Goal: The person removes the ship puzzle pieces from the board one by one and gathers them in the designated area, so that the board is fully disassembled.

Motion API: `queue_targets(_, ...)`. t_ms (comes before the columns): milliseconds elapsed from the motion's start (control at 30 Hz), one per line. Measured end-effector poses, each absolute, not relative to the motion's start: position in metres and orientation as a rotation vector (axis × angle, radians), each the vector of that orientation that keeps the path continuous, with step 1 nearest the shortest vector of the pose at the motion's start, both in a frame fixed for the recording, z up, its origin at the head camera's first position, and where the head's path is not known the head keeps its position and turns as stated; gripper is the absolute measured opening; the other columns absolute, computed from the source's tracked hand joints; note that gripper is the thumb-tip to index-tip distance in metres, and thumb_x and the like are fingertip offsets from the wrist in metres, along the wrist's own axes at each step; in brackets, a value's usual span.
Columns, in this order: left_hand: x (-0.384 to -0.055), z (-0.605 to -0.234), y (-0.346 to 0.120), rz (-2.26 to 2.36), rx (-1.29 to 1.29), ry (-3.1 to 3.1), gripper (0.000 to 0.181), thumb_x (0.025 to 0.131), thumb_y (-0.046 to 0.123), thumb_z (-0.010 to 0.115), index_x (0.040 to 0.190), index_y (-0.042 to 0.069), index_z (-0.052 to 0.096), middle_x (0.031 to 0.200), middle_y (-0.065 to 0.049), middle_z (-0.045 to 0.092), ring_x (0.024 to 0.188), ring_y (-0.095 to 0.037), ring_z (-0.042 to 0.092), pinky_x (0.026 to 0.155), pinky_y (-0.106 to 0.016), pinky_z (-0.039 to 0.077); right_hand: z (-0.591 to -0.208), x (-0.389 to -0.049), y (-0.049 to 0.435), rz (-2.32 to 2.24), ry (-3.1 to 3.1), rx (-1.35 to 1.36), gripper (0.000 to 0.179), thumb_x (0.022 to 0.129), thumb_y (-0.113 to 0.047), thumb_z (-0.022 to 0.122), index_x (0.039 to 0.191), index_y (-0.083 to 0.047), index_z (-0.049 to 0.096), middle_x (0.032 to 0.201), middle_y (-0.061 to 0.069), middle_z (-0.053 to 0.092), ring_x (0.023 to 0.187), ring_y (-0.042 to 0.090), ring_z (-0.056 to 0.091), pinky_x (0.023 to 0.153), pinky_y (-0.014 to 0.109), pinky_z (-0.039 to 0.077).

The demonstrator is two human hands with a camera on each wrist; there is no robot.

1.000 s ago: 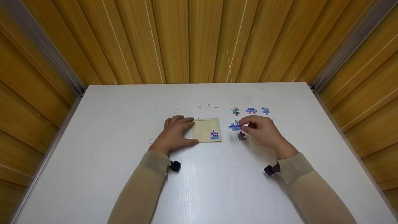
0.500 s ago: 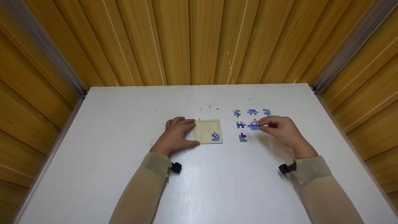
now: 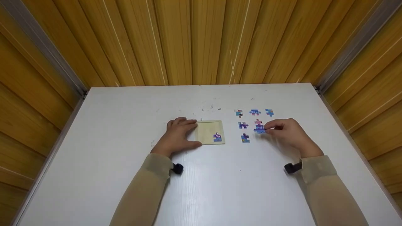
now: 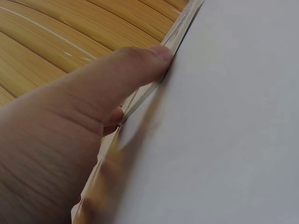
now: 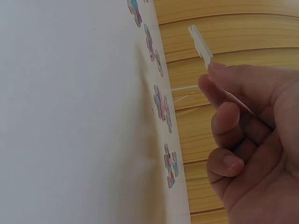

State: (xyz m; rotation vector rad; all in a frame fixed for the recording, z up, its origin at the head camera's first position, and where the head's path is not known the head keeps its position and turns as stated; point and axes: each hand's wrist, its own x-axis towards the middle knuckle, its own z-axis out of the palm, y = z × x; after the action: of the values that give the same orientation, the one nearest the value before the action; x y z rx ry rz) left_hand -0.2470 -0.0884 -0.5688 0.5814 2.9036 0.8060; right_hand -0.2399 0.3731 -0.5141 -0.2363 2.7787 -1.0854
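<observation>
My left hand (image 3: 179,135) grips the left part of a small square wooden puzzle tray (image 3: 207,127), thumb at its near edge and index finger at its far edge. One purple and blue jigsaw piece (image 3: 217,137) lies in the tray's near right corner. To the right, thumb and forefinger of my right hand (image 3: 287,135) pinch a blue and purple jigsaw piece (image 3: 259,129). The right wrist view shows that held jigsaw piece (image 5: 201,45) edge-on, raised off the table. Just behind it lies a pink jigsaw piece (image 3: 258,121), partly covered.
Loose jigsaw pieces lie right of the tray: a far-row piece (image 3: 255,112), a purple piece (image 3: 243,125) and a near piece (image 3: 245,138) among several. Small dark marks (image 3: 211,107) spot the white table (image 3: 201,188). Wood-look panels (image 3: 201,40) stand behind it.
My right hand has carried the pinched jigsaw piece rightward from over the left column of loose pieces, then slightly nearer, turning it a little. The left hand and tray stay put.
</observation>
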Motion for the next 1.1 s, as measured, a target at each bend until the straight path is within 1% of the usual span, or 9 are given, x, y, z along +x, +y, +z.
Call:
queue_targets(167, -0.248, -0.568, -0.087, 0.797, 0.583, 2.896, 0.086, 0.089, 0.062, 0.09, 0.161, 0.023, 0.066, 0.173, 0.009, 0.057, 0.169, -0.03, 0.037, 0.14, -0.061, 0.02, -0.517, -0.241, 0.376, -1.052, 2.748, -0.216, 0.015, 0.104, -0.024, 0.084, 0.117, -0.02, 0.09, 0.134, 0.012, 0.082, 0.112, 0.025, 0.062, 0.085, 0.016, 0.053)
queue_targets(333, -0.247, -0.568, -0.088, 0.81, 0.574, 2.888, 0.088, 0.088, 0.064, 0.09, 0.162, 0.024, 0.065, 0.173, 0.01, 0.056, 0.169, -0.03, 0.036, 0.14, -0.058, 0.021, -0.519, -0.242, 0.381, -1.004, 2.696, -0.179, 0.015, 0.106, -0.023, 0.082, 0.119, -0.023, 0.089, 0.142, 0.013, 0.078, 0.126, 0.031, 0.063, 0.09, 0.012, 0.051)
queue_targets(400, -0.246, -0.568, -0.088, 0.817, 0.579, 2.886, 0.087, 0.088, 0.063, 0.09, 0.162, 0.023, 0.065, 0.173, 0.01, 0.056, 0.169, -0.03, 0.037, 0.14, -0.058, 0.022, -0.52, -0.243, 0.383, -0.987, 2.681, -0.176, 0.015, 0.106, -0.022, 0.081, 0.119, -0.024, 0.089, 0.144, 0.013, 0.077, 0.128, 0.032, 0.063, 0.091, 0.011, 0.051)
queue_targets(467, -0.246, -0.568, -0.088, 0.82, 0.58, 2.884, 0.087, 0.089, 0.063, 0.09, 0.162, 0.023, 0.065, 0.174, 0.01, 0.056, 0.169, -0.029, 0.036, 0.14, -0.058, 0.021, -0.521, -0.243, 0.385, -0.977, 2.671, -0.18, 0.016, 0.107, -0.02, 0.08, 0.119, -0.023, 0.089, 0.142, 0.013, 0.077, 0.126, 0.031, 0.063, 0.09, 0.011, 0.052)
queue_targets(600, -0.246, -0.567, -0.089, 0.818, 0.58, 2.882, 0.087, 0.089, 0.063, 0.09, 0.162, 0.023, 0.065, 0.174, 0.011, 0.055, 0.169, -0.029, 0.036, 0.14, -0.058, 0.02, -0.522, -0.243, 0.387, -0.974, 2.676, -0.201, 0.014, 0.106, -0.017, 0.08, 0.117, -0.02, 0.089, 0.129, 0.012, 0.08, 0.114, 0.028, 0.063, 0.085, 0.016, 0.055)
queue_targets(667, -0.246, -0.567, -0.089, 0.813, 0.578, 2.88, 0.088, 0.089, 0.064, 0.09, 0.162, 0.024, 0.064, 0.174, 0.011, 0.055, 0.169, -0.028, 0.036, 0.141, -0.057, 0.019, -0.521, -0.242, 0.388, -0.974, 2.679, -0.213, 0.013, 0.105, -0.017, 0.081, 0.115, -0.019, 0.089, 0.126, 0.011, 0.081, 0.111, 0.027, 0.062, 0.084, 0.018, 0.055)
queue_targets(933, -0.246, -0.567, -0.089, 0.813, 0.561, 2.876, 0.088, 0.088, 0.064, 0.089, 0.163, 0.025, 0.064, 0.174, 0.012, 0.055, 0.169, -0.027, 0.035, 0.141, -0.056, 0.019, -0.522, -0.242, 0.388, -0.957, 2.682, -0.216, 0.014, 0.102, -0.015, 0.083, 0.113, -0.021, 0.09, 0.126, 0.011, 0.081, 0.117, 0.028, 0.063, 0.088, 0.016, 0.052)
queue_targets(1000, -0.246, -0.567, -0.089, 0.815, 0.56, 2.875, 0.088, 0.088, 0.064, 0.089, 0.162, 0.024, 0.064, 0.174, 0.012, 0.055, 0.169, -0.027, 0.035, 0.141, -0.055, 0.02, -0.522, -0.241, 0.387, -0.94, 2.693, -0.221, 0.014, 0.103, -0.015, 0.083, 0.113, -0.021, 0.09, 0.127, 0.01, 0.082, 0.119, 0.028, 0.064, 0.092, 0.019, 0.053)
queue_targets(1100, -0.246, -0.566, -0.089, 0.818, 0.553, 2.873, 0.088, 0.088, 0.064, 0.089, 0.162, 0.024, 0.065, 0.174, 0.012, 0.055, 0.17, -0.026, 0.034, 0.14, -0.055, 0.021, -0.522, -0.241, 0.387, -0.921, 2.71, -0.224, 0.014, 0.103, -0.015, 0.082, 0.113, -0.022, 0.089, 0.13, 0.011, 0.081, 0.124, 0.031, 0.066, 0.104, 0.033, 0.056)
